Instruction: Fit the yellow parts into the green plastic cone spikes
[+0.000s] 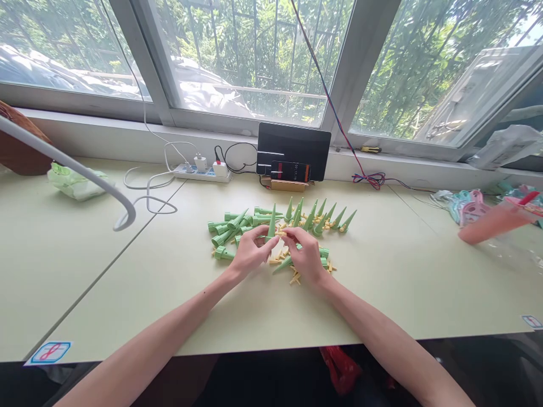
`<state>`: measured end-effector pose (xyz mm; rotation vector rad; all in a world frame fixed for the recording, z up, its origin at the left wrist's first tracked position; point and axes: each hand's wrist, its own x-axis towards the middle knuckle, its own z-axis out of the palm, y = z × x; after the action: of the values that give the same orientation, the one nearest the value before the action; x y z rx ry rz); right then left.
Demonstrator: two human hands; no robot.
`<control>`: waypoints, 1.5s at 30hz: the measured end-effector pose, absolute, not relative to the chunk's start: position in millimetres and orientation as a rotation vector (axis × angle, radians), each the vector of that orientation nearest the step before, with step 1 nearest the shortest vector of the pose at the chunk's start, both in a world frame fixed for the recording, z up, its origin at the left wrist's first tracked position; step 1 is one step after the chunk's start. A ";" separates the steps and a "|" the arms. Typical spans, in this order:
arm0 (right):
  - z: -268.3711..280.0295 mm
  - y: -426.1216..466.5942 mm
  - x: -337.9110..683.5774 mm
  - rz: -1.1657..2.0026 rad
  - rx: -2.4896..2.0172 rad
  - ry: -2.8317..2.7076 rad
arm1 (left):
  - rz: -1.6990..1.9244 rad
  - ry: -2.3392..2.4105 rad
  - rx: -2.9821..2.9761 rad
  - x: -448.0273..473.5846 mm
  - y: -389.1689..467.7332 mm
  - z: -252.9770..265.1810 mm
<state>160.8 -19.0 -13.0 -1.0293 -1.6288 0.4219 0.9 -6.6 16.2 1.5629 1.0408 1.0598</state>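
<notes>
My left hand (pixel 250 251) is closed around a green plastic watering spike (pixel 272 219), which points upward. Between the fingertips of my right hand (pixel 307 255) is a small yellow valve piece (pixel 280 233), right against the spike's base; whether it is seated in it I cannot tell. To the left lies a heap of loose green spikes (pixel 221 238) on their sides. Beyond my right hand several spikes (pixel 347 222) stand upright, with yellow pieces at their bases. Loose yellow valve pieces (pixel 294 278) are scattered below and between my hands, partly hidden by them.
A phone (pixel 291 170) leans on a dark tablet (pixel 314 150) at the back. Left of it are a power strip (pixel 206 176) with cables, a green packet (pixel 74 182) and a white curved arm (pixel 76 161). A pink drink cup (pixel 487 221) lies tilted at right.
</notes>
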 end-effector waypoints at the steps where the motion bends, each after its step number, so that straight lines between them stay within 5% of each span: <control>1: -12.9 -19.1 160.9 0.426 -1.031 -1.627 | 1.065 1.028 1.567 1.0 -6.6 15.9; 45: -12.8 -23.0 159.5 0.550 -1.073 -1.589 | 1.228 0.993 1.648 4.4 -9.0 11.1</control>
<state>159.5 -23.0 -12.8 -1.0735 -1.5886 0.5500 4.4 -9.0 11.1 1.6485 0.9932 1.2283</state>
